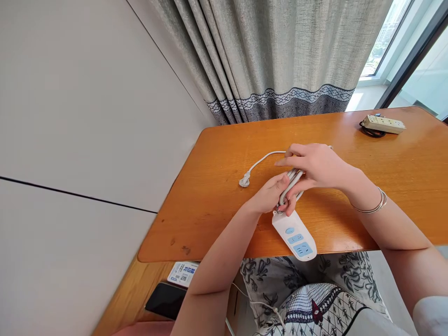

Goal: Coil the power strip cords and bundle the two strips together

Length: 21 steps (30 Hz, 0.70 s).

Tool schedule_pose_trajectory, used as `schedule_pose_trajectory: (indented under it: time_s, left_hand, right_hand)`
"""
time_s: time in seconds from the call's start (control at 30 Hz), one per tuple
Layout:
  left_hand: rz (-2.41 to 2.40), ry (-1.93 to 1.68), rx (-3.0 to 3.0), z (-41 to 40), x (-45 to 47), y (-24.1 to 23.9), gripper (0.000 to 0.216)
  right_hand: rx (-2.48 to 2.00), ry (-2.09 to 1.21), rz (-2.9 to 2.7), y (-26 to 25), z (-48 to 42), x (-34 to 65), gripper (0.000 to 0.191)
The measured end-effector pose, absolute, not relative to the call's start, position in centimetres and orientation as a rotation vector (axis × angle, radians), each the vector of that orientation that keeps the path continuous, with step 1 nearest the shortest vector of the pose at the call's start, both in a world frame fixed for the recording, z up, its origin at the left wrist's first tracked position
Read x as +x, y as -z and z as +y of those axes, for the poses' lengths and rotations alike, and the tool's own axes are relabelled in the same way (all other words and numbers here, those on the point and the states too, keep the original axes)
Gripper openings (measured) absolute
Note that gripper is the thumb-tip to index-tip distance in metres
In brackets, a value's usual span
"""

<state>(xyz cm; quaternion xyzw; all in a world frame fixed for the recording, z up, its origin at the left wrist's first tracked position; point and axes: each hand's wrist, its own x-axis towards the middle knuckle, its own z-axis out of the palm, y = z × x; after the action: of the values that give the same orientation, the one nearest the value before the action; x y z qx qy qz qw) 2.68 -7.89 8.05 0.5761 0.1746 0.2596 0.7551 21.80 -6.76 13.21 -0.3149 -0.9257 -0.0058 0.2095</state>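
Observation:
A white power strip [284, 224] with blue sockets lies at the table's front edge, its lower end jutting past it. Its white cord [293, 183] is gathered in folded loops just above the strip. My left hand [271, 192] is closed around these loops, thumb on top. From the right, my right hand [311, 163] grips the same bundle, some fingers curled under the loops and others stretched over them. Part of the bundle is hidden by my fingers. A loose length of cord runs left to the plug [245, 179], which rests on the table.
The wooden table [210, 210] extends far to the right. Near its back right edge sits another power strip [384, 124] with a black cord. Below the left front edge are a black phone [166, 300] and a white printed box [182, 274]. A grey curtain [280, 56] hangs behind.

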Motion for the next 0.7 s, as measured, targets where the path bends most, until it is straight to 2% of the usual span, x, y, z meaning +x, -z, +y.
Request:
schedule_pose_trajectory:
  time_s: [0.17, 0.27, 0.57, 0.63, 0.7]
  left_hand:
    - [0.217, -0.531, 1.252, -7.8, 2.1, -8.1, 0.057]
    - [0.161, -0.599, 1.192, -7.7, 2.0, -8.1, 0.052]
    - [0.349, -1.107, 0.997, -6.1, 0.5, -9.3, 0.058]
    - [0.418, -1.231, 0.973, -5.8, 0.4, -9.6, 0.055]
    - [0.495, -1.334, 0.97, -5.4, 0.4, -9.7, 0.053]
  right_hand:
    - [-0.68, -0.381, -2.35, -12.2, -4.2, 23.6, 0.057]
    - [-0.663, -0.493, -2.25, -10.9, -3.1, 23.7, 0.052]
    - [-1.298, -0.434, -2.37, -8.0, -3.8, 21.8, 0.037]
    - [-1.444, -0.39, -2.434, -7.7, -4.2, 21.0, 0.04]
    - [-1.54, -0.341, -2.493, -7.6, -4.6, 20.3, 0.052]
